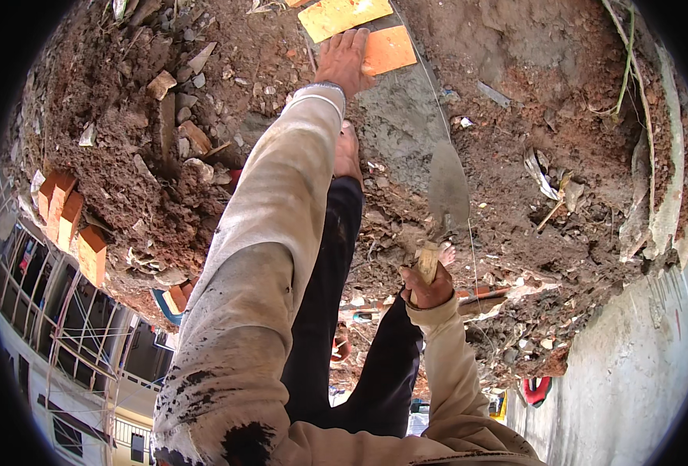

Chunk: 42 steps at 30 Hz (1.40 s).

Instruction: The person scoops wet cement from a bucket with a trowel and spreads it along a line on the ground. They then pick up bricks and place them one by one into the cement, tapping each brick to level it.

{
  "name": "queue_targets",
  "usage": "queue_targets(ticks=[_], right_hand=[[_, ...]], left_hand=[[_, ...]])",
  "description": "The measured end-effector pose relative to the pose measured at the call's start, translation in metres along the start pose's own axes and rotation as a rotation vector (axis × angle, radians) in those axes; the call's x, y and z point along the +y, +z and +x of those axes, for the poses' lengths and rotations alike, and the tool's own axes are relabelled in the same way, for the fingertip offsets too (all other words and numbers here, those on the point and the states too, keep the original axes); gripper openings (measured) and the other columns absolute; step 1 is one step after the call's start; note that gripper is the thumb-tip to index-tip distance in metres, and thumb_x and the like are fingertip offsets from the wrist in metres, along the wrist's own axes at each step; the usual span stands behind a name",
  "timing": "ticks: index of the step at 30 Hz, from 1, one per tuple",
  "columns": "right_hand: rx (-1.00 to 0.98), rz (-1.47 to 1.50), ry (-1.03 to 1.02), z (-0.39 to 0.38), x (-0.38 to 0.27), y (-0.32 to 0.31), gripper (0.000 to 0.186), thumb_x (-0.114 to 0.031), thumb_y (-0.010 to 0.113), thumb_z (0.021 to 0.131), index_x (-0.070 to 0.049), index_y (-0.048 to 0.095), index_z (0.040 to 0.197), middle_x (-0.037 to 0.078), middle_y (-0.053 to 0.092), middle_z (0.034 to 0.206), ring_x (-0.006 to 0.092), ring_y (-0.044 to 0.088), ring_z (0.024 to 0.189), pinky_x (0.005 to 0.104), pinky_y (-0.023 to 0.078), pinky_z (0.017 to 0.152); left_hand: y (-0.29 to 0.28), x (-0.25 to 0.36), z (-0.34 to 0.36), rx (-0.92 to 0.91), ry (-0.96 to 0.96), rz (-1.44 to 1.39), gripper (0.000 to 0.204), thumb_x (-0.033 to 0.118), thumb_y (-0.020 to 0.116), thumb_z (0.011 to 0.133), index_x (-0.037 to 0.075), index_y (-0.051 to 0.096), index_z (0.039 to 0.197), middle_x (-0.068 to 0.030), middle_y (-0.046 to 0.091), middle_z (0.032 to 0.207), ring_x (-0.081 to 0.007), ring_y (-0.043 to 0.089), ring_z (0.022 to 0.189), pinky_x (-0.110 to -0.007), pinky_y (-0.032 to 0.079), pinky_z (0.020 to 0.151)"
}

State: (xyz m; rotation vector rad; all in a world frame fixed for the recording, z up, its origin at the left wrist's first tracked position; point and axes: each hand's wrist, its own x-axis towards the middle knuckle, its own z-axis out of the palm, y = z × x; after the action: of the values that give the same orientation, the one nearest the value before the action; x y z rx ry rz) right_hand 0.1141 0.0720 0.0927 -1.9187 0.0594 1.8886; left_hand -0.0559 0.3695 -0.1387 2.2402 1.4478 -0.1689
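Note:
My left hand [346,60] reaches far forward and grips the left end of an orange brick [390,50], fingers over its top. The brick lies on a strip of wet grey mortar [398,116], just nearer than another yellowish-orange brick [345,17]. Closer to my body, my right hand [429,287] is closed round the wooden handle of a pointed trowel [449,186]. Its grey blade points forward, above the near end of the mortar. A thin string [439,97] runs along the right side of the bricks and past the blade.
Rubble and broken brick cover the soil [118,171] on the left. Stacked orange bricks [68,210] stand at far left. Scraps and roots lie in the dirt on the right, beside a pale concrete surface [631,357]. My bare foot [348,151] is beside the mortar.

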Motion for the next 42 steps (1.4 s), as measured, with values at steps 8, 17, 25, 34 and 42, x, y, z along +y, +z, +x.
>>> queue_targets(ticks=[8, 17, 25, 34, 42], right_hand=[[-0.068, -0.309, -0.425, 0.03, -0.002, 0.001, 0.034, -0.028, 0.057, 0.09, -0.001, 0.048, 0.106, 0.004, 0.056, 0.07, 0.0125, 0.054, 0.057, 0.0256, 0.044, 0.05], [0.225, -0.818, -0.861, 0.145, -0.04, 0.046, 0.04, -0.026, 0.054, 0.091, -0.001, 0.041, 0.119, 0.026, 0.059, 0.089, 0.0459, 0.059, 0.079, 0.0473, 0.049, 0.064], [0.256, -0.885, -0.875, 0.172, -0.047, 0.05, 0.039, -0.025, 0.055, 0.091, -0.001, 0.041, 0.119, 0.027, 0.059, 0.091, 0.046, 0.059, 0.081, 0.0477, 0.049, 0.066], [0.224, -0.927, -0.753, 0.176, -0.053, 0.039, 0.04, -0.025, 0.055, 0.091, -0.001, 0.041, 0.12, 0.027, 0.059, 0.091, 0.0463, 0.059, 0.081, 0.0476, 0.049, 0.067], [0.182, -0.86, -0.788, 0.164, -0.058, 0.034, 0.04, -0.025, 0.055, 0.091, -0.001, 0.042, 0.121, 0.027, 0.06, 0.095, 0.0454, 0.061, 0.082, 0.0466, 0.05, 0.067]], left_hand=[[-0.012, 0.01, -0.016, 0.015, -0.093, -0.022, 0.085, 0.035, 0.077, 0.068, 0.012, 0.034, 0.138, -0.0137, 0.038, 0.138, -0.0333, 0.036, 0.128, -0.042, 0.03, 0.108], [0.003, -0.005, -0.027, 0.029, -0.076, -0.175, 0.059, 0.034, 0.073, 0.075, 0.023, 0.051, 0.128, -0.0124, 0.035, 0.142, -0.0363, 0.036, 0.129, -0.043, 0.031, 0.109], [0.0, 0.0, -0.027, 0.007, -0.096, -0.103, 0.057, 0.036, 0.072, 0.076, 0.022, 0.052, 0.128, -0.011, 0.037, 0.142, -0.0309, 0.037, 0.13, -0.04, 0.032, 0.108], [-0.001, 0.001, -0.022, -0.024, -0.103, -0.077, 0.059, 0.031, 0.073, 0.076, 0.021, 0.051, 0.13, -0.0133, 0.037, 0.141, -0.0329, 0.036, 0.13, -0.041, 0.032, 0.108], [-0.023, 0.0, -0.021, 0.093, -0.312, -0.295, 0.066, 0.043, 0.071, 0.077, 0.012, 0.049, 0.13, -0.0177, 0.037, 0.139, -0.033, 0.037, 0.128, -0.04, 0.032, 0.107]])
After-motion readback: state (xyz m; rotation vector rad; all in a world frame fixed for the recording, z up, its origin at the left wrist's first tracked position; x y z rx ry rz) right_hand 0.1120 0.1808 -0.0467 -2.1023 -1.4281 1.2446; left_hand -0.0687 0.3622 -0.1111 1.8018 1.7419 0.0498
